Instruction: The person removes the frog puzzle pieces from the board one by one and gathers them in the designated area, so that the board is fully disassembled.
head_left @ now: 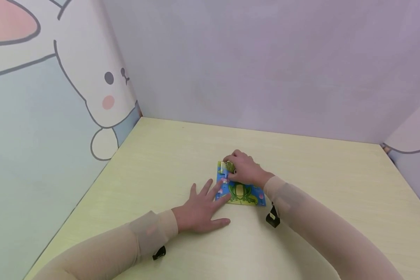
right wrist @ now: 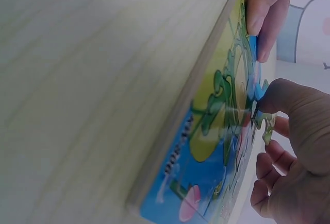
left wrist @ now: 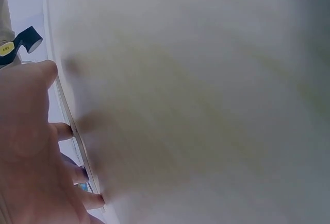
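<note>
A small jigsaw puzzle (head_left: 240,193) with a green frog on a blue ground lies flat on the wooden table. My left hand (head_left: 200,210) is spread with straight fingers, and its fingertips rest on the puzzle's left side. From the right, my right hand (head_left: 247,169) reaches over the puzzle's upper part. Its thumb and fingers pinch a green puzzle piece (right wrist: 267,125), tilted up from the board in the right wrist view. The left wrist view shows the left hand (left wrist: 31,147) at the tabletop, with most of the puzzle hidden.
The pale wooden tabletop (head_left: 336,186) meets a plain light wall (head_left: 252,70) at the back. On the left stands a panel (head_left: 49,147) with a cartoon animal printed on it. Black clips (head_left: 273,218) hang at both sleeves.
</note>
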Action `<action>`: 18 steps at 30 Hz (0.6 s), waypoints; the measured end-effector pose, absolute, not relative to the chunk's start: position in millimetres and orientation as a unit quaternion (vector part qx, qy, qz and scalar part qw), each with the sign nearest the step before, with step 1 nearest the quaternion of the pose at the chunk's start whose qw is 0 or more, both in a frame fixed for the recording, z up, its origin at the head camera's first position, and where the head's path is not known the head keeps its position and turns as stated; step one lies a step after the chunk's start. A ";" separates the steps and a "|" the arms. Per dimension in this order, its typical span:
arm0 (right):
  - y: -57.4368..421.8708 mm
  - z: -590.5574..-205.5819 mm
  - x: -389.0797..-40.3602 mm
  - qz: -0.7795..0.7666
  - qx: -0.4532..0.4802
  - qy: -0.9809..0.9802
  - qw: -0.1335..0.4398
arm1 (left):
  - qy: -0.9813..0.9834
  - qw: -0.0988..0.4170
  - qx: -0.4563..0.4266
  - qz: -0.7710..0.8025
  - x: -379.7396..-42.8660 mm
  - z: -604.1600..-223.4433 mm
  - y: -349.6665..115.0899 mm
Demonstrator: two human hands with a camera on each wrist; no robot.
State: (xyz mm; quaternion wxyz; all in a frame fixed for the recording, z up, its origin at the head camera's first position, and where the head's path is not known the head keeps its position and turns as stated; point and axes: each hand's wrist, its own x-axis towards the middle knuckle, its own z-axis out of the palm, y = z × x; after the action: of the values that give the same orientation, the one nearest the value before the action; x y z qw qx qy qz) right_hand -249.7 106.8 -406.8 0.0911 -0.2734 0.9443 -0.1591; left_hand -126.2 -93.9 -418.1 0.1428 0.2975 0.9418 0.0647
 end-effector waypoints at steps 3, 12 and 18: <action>107.2 -409.4 -249.8 -0.172 -0.269 0.943 0.098 | 0.942 0.141 0.296 0.063 -126.0 -419.7 -94.8; 112.5 -408.3 -251.9 -0.205 -0.278 0.934 0.089 | 0.942 0.127 0.303 0.069 -125.8 -418.7 -94.7; 117.8 -407.2 -252.0 -0.254 -0.273 0.921 0.108 | 0.942 0.127 0.301 0.073 -125.0 -420.5 -95.5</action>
State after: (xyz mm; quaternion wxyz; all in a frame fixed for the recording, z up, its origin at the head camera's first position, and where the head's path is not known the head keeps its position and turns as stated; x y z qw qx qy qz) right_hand -252.0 117.8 -407.2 0.1081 -0.2734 0.9213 -0.2544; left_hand -125.0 -95.5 -420.5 0.1275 0.3014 0.9421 0.0729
